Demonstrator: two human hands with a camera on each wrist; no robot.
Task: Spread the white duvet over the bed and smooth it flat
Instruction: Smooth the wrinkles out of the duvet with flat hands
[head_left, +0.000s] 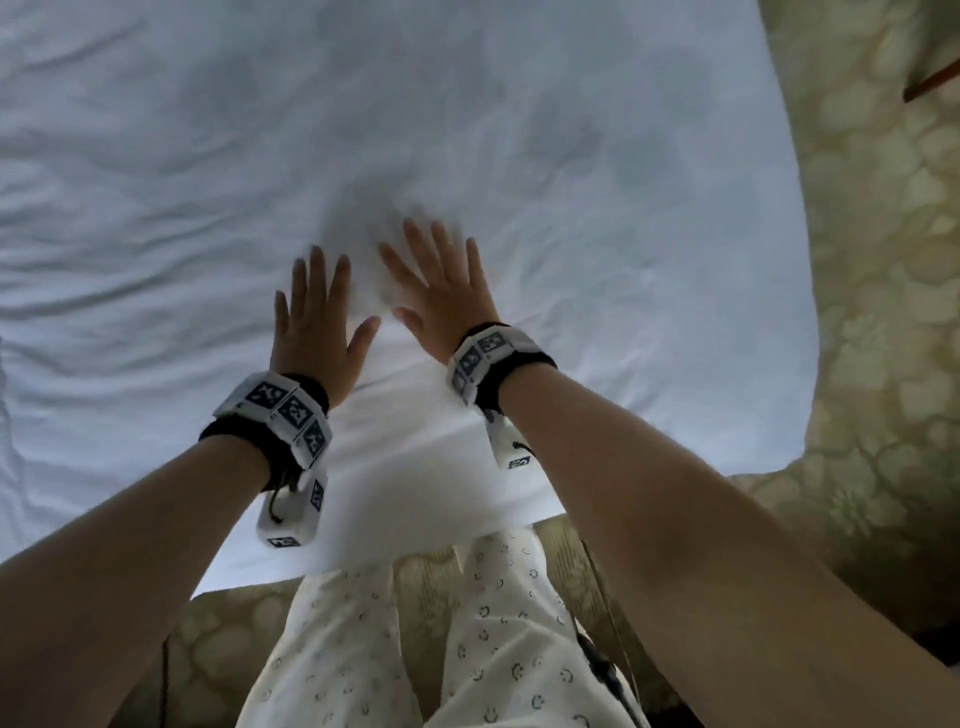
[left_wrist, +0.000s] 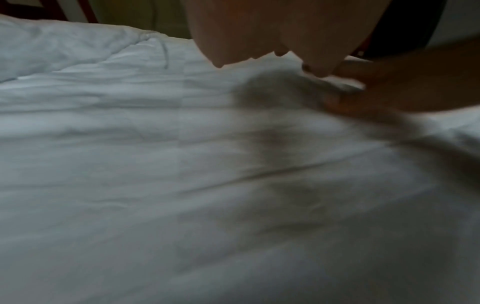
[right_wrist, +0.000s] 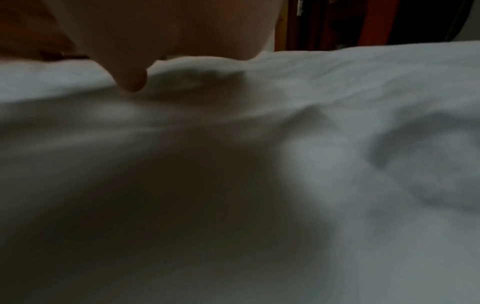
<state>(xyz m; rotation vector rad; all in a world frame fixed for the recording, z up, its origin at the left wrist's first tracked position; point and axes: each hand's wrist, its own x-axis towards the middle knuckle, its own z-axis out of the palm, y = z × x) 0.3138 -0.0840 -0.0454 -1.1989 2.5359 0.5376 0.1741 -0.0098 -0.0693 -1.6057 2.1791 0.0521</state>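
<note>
The white duvet (head_left: 519, 130) lies spread over the bed and fills most of the head view, with soft wrinkles at the left and a rounded corner at the right. Both hands lie flat on it, side by side near its near edge. My left hand (head_left: 317, 317) has its fingers straight and spread, palm down. My right hand (head_left: 441, 291) lies the same way, a little farther in, its fingertips blurred. The left wrist view shows the duvet (left_wrist: 130, 164) under the left palm (left_wrist: 246, 30). In the right wrist view the duvet (right_wrist: 363, 164) rumples below the right palm (right_wrist: 155, 30).
Patterned beige carpet (head_left: 883, 312) runs along the bed's right side and under my legs (head_left: 415, 649) at the near edge. A reddish wooden piece (head_left: 930, 83) shows at the top right. Dark wooden furniture (right_wrist: 363, 22) stands beyond the bed.
</note>
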